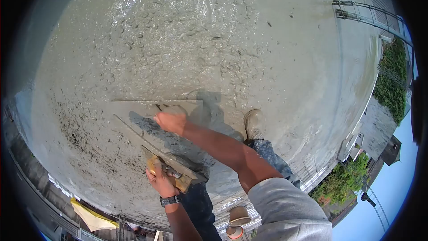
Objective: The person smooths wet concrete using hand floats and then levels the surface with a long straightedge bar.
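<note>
Wet grey concrete (178, 53) covers the ground around both hands. My right hand (171, 119) is closed round the handle of a long flat trowel (191, 107), whose blade lies on the concrete. Lower and to the left, my left hand (161, 183), with a dark watch at the wrist, grips a hand float (183, 182) with yellowish parts, tilted above the surface. Its far side is partly hidden by the fingers. A long straight ridge or edge (142, 135) runs diagonally between the two tools; I cannot tell which it is.
A mud-covered boot (254, 125) stands in the concrete right of my right hand. A hat-like tan object (239, 215) shows at the bottom. Metal rails (370, 20) stand at the upper right, with green bushes (390, 82) below. A yellow-edged sheet (91, 216) lies lower left.
</note>
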Action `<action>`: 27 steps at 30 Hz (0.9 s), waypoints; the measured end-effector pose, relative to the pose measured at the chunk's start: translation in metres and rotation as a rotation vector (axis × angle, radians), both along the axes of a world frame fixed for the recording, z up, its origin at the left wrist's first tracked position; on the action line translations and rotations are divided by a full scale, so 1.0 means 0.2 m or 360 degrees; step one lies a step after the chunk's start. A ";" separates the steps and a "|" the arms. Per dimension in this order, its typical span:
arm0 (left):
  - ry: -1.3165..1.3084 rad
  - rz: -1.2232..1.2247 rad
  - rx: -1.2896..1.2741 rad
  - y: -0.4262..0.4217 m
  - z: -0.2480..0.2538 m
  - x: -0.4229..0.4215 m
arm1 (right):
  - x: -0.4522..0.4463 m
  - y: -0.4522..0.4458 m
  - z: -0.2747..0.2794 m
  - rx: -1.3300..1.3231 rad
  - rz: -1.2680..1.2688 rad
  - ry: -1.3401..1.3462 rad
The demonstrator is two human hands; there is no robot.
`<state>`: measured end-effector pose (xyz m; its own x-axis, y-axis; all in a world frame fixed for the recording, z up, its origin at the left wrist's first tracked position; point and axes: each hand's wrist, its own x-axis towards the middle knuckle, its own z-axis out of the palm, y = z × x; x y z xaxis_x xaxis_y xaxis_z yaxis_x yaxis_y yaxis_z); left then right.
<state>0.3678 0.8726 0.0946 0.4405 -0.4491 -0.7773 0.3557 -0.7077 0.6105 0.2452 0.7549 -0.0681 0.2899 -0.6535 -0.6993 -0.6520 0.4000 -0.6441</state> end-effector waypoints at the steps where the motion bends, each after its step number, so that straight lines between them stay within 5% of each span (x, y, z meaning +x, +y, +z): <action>1: -0.0019 0.0012 0.0012 0.00 0.00 -0.02 | -0.08 -0.02 -0.03 -0.0027 0.0071 0.0042; 4: -0.0015 -0.0005 0.0078 -0.03 0.00 -0.10 | -0.44 -0.20 -0.20 -0.0141 0.0074 0.0092; 6: 0.0005 -0.0054 0.0113 -0.06 -0.01 -0.18 | -0.75 -0.37 -0.04 -0.0040 -0.0016 0.0323; 12: -0.0071 -0.0266 0.0074 -0.16 0.01 -0.37 | -1.57 -0.53 0.08 -0.0173 -0.0901 0.0788; 19: -0.0083 -0.0609 -0.0022 -0.02 -0.07 -0.48 | -2.65 -0.07 -0.10 -0.0670 -0.1637 0.1489; 21: -0.0038 -0.0688 0.0030 -0.01 -0.04 -0.53 | -2.90 0.22 -0.10 -0.1021 -0.1626 0.1378; 22: -0.0018 -0.0686 0.0050 0.00 -0.03 -0.54 | -2.96 0.35 -0.06 -0.0621 -0.1759 0.1418; 23: -0.0019 -0.0665 0.0062 0.02 -0.02 -0.54 | -3.09 0.59 -0.26 -0.1119 -0.1948 0.1264; 24: -0.0019 -0.0631 0.0061 0.04 0.00 -0.53 | -3.05 0.70 -0.13 -0.0487 -0.2403 0.0971; 27: -0.0067 -0.0541 0.0007 0.06 0.02 -0.53 | -2.93 0.98 -0.09 -0.0249 -0.3121 0.0247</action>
<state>0.2625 0.8838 0.0978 0.2982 -0.5724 -0.7639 0.0736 -0.7841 0.6163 -0.3408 0.9517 -0.0864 -0.8300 0.0079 -0.5577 0.4950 0.4714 -0.7299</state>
